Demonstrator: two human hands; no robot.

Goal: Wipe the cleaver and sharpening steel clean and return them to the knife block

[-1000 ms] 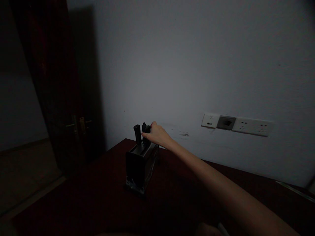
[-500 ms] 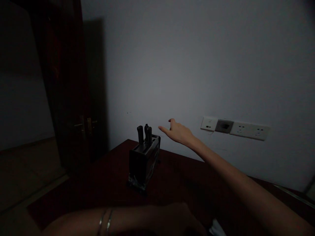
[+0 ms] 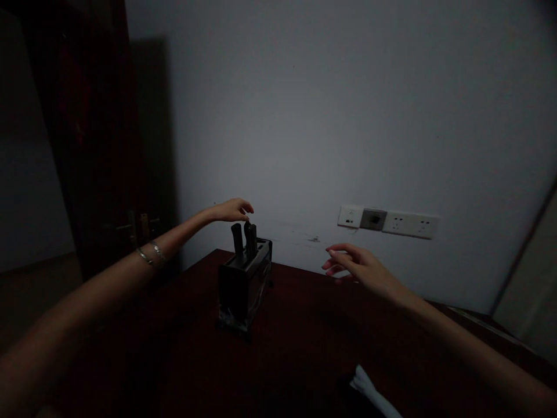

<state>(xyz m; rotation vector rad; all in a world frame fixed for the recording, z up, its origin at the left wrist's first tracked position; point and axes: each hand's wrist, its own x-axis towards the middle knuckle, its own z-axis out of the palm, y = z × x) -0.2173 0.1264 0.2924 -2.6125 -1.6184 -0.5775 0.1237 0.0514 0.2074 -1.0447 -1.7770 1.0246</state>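
A dark knife block point(image 3: 235, 290) with several black-handled knives stands on the dark red table point(image 3: 300, 325). Over the rear knife handle point(image 3: 248, 227), my left hand point(image 3: 232, 209) hangs with its fingers bent down and apart; whether a fingertip touches the handle I cannot tell. Two bracelets circle the left wrist. To the right of the block, my right hand point(image 3: 359, 267) hovers above the table, fingers loosely curved and apart, holding nothing. A pale, cloth-like strip point(image 3: 372, 390) lies at the bottom edge, partly cut off.
Behind the table rises a grey wall point(image 3: 296, 133) with a row of sockets point(image 3: 389, 222) on the right. A dark door with a handle point(image 3: 134, 226) stands at the left. The scene is dim.
My left hand has risen from the bottom of the view to the knife handles. My right hand has moved from beside the block to the right and lower, and its fingers have relaxed.
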